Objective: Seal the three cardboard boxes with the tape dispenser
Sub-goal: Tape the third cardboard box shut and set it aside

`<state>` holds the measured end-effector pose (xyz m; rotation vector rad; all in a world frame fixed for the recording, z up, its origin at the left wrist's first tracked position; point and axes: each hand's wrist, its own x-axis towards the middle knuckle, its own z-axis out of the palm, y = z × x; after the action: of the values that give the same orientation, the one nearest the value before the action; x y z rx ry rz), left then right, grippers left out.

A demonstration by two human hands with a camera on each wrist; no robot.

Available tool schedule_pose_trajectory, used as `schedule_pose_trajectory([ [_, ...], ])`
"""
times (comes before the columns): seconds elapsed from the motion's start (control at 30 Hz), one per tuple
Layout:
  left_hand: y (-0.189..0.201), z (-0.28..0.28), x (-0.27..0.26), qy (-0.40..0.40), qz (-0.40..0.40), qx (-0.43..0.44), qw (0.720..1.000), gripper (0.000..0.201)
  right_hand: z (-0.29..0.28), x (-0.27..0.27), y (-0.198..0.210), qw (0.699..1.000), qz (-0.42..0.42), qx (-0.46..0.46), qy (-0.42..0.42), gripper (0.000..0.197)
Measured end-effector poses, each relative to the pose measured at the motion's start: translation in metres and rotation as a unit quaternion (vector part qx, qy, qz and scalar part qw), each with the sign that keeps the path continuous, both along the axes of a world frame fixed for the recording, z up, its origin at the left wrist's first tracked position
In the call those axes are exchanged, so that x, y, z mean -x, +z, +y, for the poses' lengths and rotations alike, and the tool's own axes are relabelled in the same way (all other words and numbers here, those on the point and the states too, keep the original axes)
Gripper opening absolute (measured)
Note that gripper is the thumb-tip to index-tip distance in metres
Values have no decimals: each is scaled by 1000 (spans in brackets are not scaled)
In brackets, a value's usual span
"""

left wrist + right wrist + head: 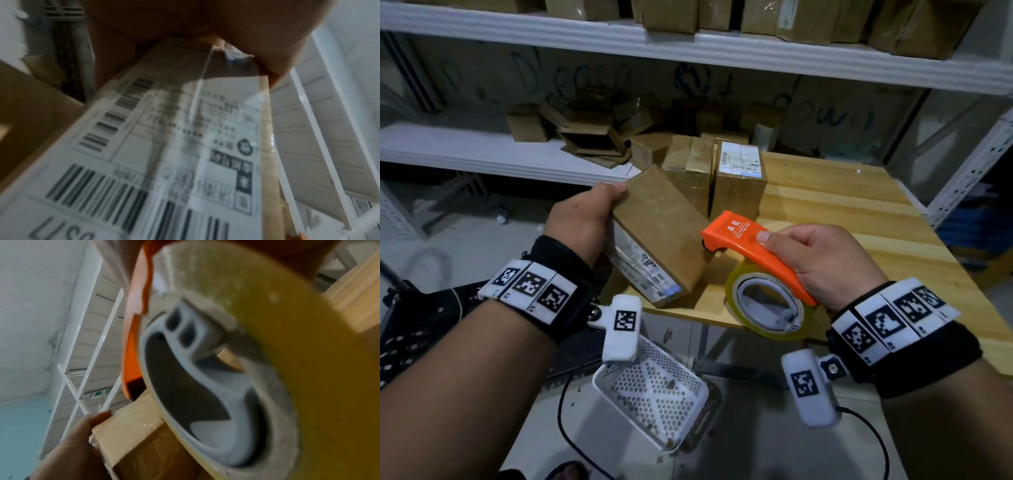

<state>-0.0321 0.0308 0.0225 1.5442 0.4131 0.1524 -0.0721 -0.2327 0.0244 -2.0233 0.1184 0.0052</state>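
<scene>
My left hand (585, 219) grips a small cardboard box (657, 233) tilted above the near left corner of the wooden table (859, 219). Its shipping label (164, 154) faces my wrist and shows clear tape over it. My right hand (811, 253) holds the orange tape dispenser (743, 243) by its handle, thumb on top, with its yellowish tape roll (267, 353) hanging below. The dispenser's front end sits against the box's right side. Two more cardboard boxes (688, 171) (739, 181) stand upright on the table behind, the right one labelled on top.
White metal shelving (517, 150) behind the table carries several loose cardboard boxes. A white perforated basket (654, 394) sits on the floor below my hands, with a black cable beside it. A dark chair is at the far left.
</scene>
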Motion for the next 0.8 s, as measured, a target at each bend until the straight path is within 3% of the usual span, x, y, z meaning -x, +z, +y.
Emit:
schedule_pose_trajectory([
  [0.1,6,-2,2,-5,32,15,999,33,1,-1,-3,1000,1,18,-4,34],
  [0.33,10,-6,4,-21,93,-44,994,38,2,-2,-1,998,-3,66,-9,35],
  [0.43,6,-4,4,-29,40,-163,985,38,3,-2,2,997,-6,82,-12,35],
  [0.5,0,-1,4,-34,-32,-234,971,23,7,-3,3,995,-13,94,-13,36],
  [0.53,-1,-1,5,-37,-64,-294,953,21,8,-3,3,995,-18,101,-14,37],
  [0.6,-4,0,1,-49,-125,-438,889,43,10,-4,4,993,-24,117,-15,39],
  [0.7,-1,-11,1,-114,-198,-546,806,51,10,-5,6,992,-21,124,-18,40],
  [0.73,-1,-15,2,-151,-190,-583,776,48,9,-5,6,992,-19,126,-18,40],
  [0.8,-4,-19,2,-223,-128,-650,715,76,7,-5,7,992,-19,127,-18,41],
])
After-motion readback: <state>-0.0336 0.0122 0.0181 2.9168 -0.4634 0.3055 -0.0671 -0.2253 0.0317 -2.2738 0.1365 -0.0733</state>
